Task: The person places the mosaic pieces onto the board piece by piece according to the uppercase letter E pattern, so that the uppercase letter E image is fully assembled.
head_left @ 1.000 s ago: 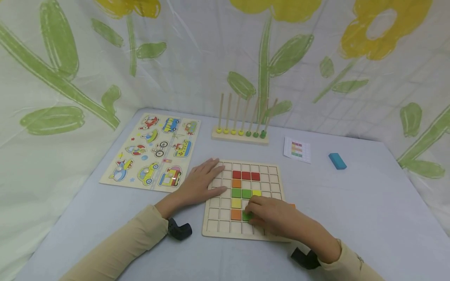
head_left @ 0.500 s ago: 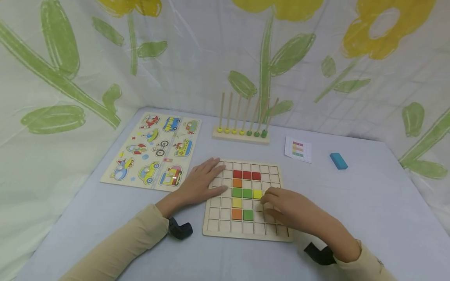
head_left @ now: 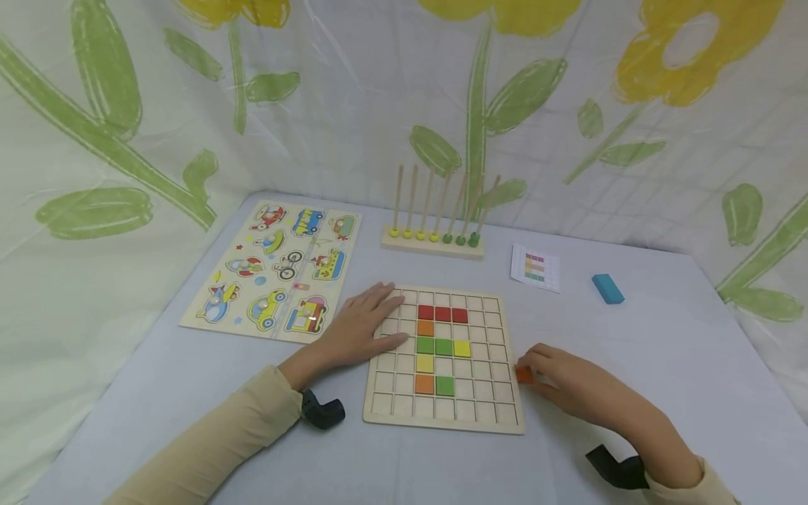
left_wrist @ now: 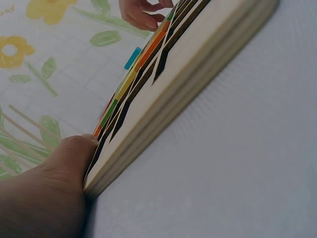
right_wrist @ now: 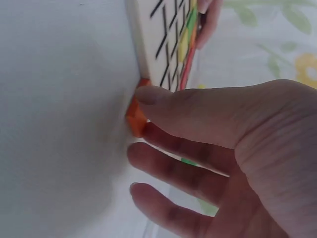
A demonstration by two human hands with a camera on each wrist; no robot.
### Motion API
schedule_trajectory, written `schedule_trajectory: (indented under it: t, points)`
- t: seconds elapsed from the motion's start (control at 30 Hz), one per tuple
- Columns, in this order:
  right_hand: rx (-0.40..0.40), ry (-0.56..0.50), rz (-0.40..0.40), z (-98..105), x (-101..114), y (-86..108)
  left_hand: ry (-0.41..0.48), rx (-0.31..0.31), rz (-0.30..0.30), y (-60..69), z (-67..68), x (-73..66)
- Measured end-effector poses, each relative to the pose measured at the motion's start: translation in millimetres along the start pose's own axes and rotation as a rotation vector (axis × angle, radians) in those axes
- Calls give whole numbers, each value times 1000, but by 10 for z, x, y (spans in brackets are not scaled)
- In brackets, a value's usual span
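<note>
A wooden grid board (head_left: 486, 414) lies on the table with red, orange, green and yellow square tiles in its cells. My left hand (head_left: 360, 330) rests flat on the board's left edge with fingers straight; its thumb (left_wrist: 74, 148) shows along the board in the left wrist view. Just off the board's right edge, my right hand (head_left: 577, 382) pinches an orange block (head_left: 524, 375) between thumb and forefinger. In the right wrist view that orange block (right_wrist: 137, 116) is close against the board's side, and the other fingers are spread loosely. A green tile (head_left: 445, 386) sits beside an orange tile (head_left: 424, 384) in a lower row.
Behind the board stands a wooden rack (head_left: 432, 244) of upright rods with yellow and green beads. A printed pattern card (head_left: 535, 268) and a blue block (head_left: 608, 288) lie at the back right. A vehicle picture puzzle (head_left: 271, 273) lies at the left.
My right hand has let go of the green tile in the lower row, moved right off the board and taken hold of the orange block. My left hand has stayed in place.
</note>
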State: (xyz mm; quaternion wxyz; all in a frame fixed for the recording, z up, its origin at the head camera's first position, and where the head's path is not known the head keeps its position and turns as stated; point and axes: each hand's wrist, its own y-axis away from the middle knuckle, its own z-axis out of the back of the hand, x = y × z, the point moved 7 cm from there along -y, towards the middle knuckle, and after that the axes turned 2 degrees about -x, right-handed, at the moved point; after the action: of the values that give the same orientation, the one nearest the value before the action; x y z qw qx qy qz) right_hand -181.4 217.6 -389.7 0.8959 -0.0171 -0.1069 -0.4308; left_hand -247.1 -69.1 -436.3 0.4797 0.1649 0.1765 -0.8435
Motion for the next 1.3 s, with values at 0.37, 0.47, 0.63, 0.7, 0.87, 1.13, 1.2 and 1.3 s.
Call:
schedule_trajectory:
  t: [0.37, 0.47, 0.63, 0.7, 0.87, 1.13, 1.2, 1.3]
  points:
    - [-30, 53, -56, -51, -55, -6, -4, -5, -5, -5, -19, 21]
    - [-26, 57, -75, -53, -63, 1, -7, -3, -1, -8, -21, 22]
    - [-21, 54, -98, -29, -63, 8, -4, -2, 0, -7, -11, 9]
    - [-16, 45, -108, -11, -59, 10, -1, -3, 0, -4, -5, 6]
    - [-23, 9, -84, 37, 20, -16, -5, -2, -2, 3, 3, 4]
    - [-37, -25, 8, 58, 293, -166, -7, -3, -4, -3, -20, 27]
    - [-39, -23, 30, 50, 351, -203, -10, -1, -5, -7, -31, 32]
    - [-48, -17, 64, 23, 428, -259, -7, -1, -4, -9, -36, 36]
